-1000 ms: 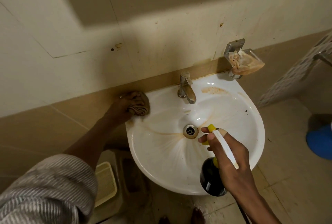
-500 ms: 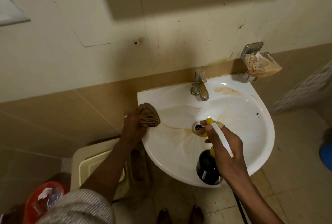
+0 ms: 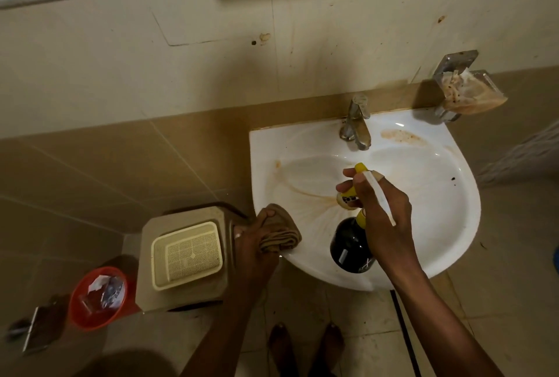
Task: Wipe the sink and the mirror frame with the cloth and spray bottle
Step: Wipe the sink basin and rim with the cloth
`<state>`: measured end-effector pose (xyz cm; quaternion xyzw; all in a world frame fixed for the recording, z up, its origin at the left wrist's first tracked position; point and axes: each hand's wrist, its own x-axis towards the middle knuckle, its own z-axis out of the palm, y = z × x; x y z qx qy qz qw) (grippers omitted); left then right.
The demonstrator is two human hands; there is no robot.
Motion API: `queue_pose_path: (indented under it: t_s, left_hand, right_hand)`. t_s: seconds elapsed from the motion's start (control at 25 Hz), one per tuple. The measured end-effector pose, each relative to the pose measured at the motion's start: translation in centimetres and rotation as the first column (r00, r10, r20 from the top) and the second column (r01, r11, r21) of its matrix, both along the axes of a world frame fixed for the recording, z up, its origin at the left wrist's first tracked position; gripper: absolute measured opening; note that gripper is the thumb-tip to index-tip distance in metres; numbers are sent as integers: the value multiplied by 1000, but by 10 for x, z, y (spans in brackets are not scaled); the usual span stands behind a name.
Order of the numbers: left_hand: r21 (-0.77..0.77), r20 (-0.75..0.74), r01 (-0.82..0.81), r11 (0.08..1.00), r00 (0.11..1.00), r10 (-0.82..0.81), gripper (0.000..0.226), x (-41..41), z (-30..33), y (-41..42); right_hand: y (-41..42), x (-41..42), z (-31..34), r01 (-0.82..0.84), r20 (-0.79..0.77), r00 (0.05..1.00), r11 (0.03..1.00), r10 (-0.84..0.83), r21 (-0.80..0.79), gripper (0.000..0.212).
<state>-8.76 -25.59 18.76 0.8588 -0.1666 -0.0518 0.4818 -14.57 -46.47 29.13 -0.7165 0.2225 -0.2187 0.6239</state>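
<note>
A white wall-mounted sink (image 3: 447, 225) with brown streaks running to its drain fills the right half of the view. My left hand (image 3: 254, 237) grips a folded brown cloth (image 3: 279, 233) pressed on the sink's front-left rim. My right hand (image 3: 384, 213) holds a dark spray bottle (image 3: 351, 243) with a yellow and white trigger head over the bowl, nozzle pointing toward the faucet (image 3: 355, 122). The drain is hidden behind the bottle and hand. No mirror frame shows plainly; a pale edge sits at the top left.
A stained soap dish (image 3: 467, 92) juts from the wall right of the faucet. Left of the sink stands a tan box with a cream mesh basket (image 3: 187, 255) on top, and a red bin (image 3: 96, 295) on the floor. My feet (image 3: 305, 343) are below the sink.
My left hand has slid the cloth along the left rim from the back corner toward the front. The view has shifted left and down; the right hand stays over the bowl with the bottle.
</note>
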Motion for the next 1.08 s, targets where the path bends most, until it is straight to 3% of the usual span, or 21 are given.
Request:
queue_pose_path:
  t_s: [0.2,0.28,0.4,0.48,0.6,0.72,0.84,0.92,0.96,1.08]
  left_hand:
    - [103,113,-33,994,993,21,37,-39,-1,-11]
    - [104,47,-33,994,999,28,27,-53,-5,-17]
    - [-10,-154,56,998,987,-57,30,-57,6,-18]
    - [-142,-212,-9,990,977,-21,35,-39,26,-17]
    - [-198,-108,-212,957,975,194,29,37,54,-25]
    - [-54,87,-133,990,987,138,33,127,71,-49]
    - [170,18,123,978,992,-128,31,183,57,-76]
    - [404,-53,208,891,977,-205,36,196,44,-84]
    - [464,-3,226,857,967,-253,37,197,39,-85]
    - [484,189,244,840,909,-372,32,193,28,-76]
  right_hand:
    - [-5,-1,-3,31,-5,999,999,-31,5,37]
    - [-6,-1,-3,48,-12,999,998,-47,36,38]
    - [-11,-2,2,86,-5,996,995,-85,48,35]
    - [-17,-4,4,124,-12,992,992,-124,13,34]
    - [-25,-9,3,165,-17,986,986,-165,5,31]
    - [-29,-14,0,194,-21,981,981,-194,-6,29]
    - [-30,-17,-7,205,-41,978,979,-205,0,33]
    - [-29,-15,-11,195,-53,979,981,-195,-3,33]
    - [-29,-14,-13,191,-54,980,982,-191,-4,33]
    - [-27,-10,-14,167,-41,985,986,-167,-1,32]
